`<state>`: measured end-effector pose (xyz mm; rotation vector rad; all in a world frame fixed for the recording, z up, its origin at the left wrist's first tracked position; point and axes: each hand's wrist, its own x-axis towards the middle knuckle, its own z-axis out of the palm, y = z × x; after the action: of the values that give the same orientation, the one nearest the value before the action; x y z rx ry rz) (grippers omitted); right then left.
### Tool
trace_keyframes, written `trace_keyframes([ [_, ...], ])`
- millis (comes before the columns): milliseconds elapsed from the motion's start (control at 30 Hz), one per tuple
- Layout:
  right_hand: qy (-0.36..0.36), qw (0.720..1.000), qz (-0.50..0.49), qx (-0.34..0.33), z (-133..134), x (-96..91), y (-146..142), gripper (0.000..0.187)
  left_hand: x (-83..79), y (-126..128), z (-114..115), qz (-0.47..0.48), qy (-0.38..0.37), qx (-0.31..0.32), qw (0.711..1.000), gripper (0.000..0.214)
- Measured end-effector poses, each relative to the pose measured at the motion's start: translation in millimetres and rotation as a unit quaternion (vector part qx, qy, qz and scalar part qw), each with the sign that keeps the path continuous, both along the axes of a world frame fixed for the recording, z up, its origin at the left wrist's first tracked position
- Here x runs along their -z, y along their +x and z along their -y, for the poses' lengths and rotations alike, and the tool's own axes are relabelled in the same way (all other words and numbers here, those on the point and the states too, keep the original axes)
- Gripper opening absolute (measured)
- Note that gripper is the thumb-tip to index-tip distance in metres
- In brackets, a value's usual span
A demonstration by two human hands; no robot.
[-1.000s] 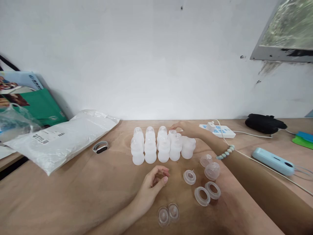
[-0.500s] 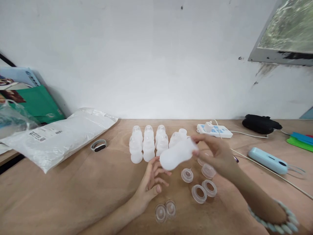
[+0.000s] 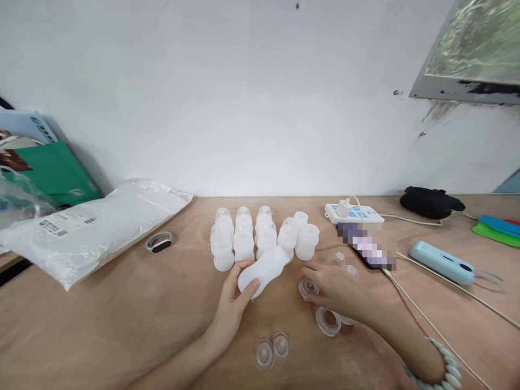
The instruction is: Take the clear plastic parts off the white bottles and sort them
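Observation:
My left hand is closed round the base of a white baby bottle, which lies tilted with its open neck to the upper right. My right hand pinches a translucent screw ring with a nipple at the tabletop, fingers on its edge. Another screw ring lies under the right wrist, with one more partly covered by it. Beyond the held bottle stand rows of capped baby bottles and two uncapped bottles. Two clear domed pieces lie near the front.
At the left are a white plastic parcel and a wristband. On the right lie a power strip, a blurred-out phone, a light blue device, cables and a black pouch. A wall rises behind the table.
The white bottle has passed from my right hand into my left, which has closed on it. My right hand has moved down and left onto a screw ring, uncovering the phone.

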<state>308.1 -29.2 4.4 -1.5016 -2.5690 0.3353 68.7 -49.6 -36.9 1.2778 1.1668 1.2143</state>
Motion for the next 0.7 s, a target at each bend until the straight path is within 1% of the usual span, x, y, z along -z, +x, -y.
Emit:
trace_keyframes([
  [33, 0.003, 1.0, -0.012, -0.003, -0.2, -0.6, 1.1, 0.01, -0.7, 0.1, 0.2, -0.001, 0.002, 0.0, 1.0, 0.039],
  [67, 0.013, 0.999, -0.04, -0.006, -0.3, -2.2, 2.6, 0.013, -1.7, 0.2, 0.6, -0.002, 0.004, 0.002, 1.0, 0.039],
  [133, 0.058, 0.988, -0.142, -0.014, -0.1, -6.6, 6.3, 0.023, -4.2, 0.5, 1.7, -0.004, 0.004, 0.005, 1.0, 0.038],
  [200, 0.11, 0.959, -0.259, -0.032, 0.8, -10.2, 9.4, 0.03, -6.5, 0.7, 2.2, -0.009, 0.006, 0.011, 1.0, 0.036],
  [267, 0.136, 0.935, -0.322, -0.055, 2.5, -11.7, 10.3, 0.032, -7.1, 0.7, 1.9, -0.01, 0.008, 0.024, 1.0, 0.036],
  [400, 0.121, 0.927, -0.339, -0.103, 7.4, -12.3, 5.5, 0.034, -0.1, -0.5, 0.2, 0.011, 0.004, 0.063, 0.998, 0.039],
  [533, 0.102, 0.923, -0.343, -0.14, 10.8, -13.0, 0.3, 0.034, 12.8, -2.4, 0.0, 0.028, -0.017, 0.051, 0.998, 0.043],
  [600, 0.097, 0.92, -0.351, -0.148, 11.9, -12.5, -0.4, 0.033, 16.3, -2.8, 0.2, 0.034, -0.032, 0.048, 0.998, 0.047],
  [700, 0.091, 0.922, -0.353, -0.13, 13.3, -10.9, -0.2, 0.032, 13.9, -2.9, 0.3, 0.028, -0.034, 0.052, 0.998, 0.048],
])
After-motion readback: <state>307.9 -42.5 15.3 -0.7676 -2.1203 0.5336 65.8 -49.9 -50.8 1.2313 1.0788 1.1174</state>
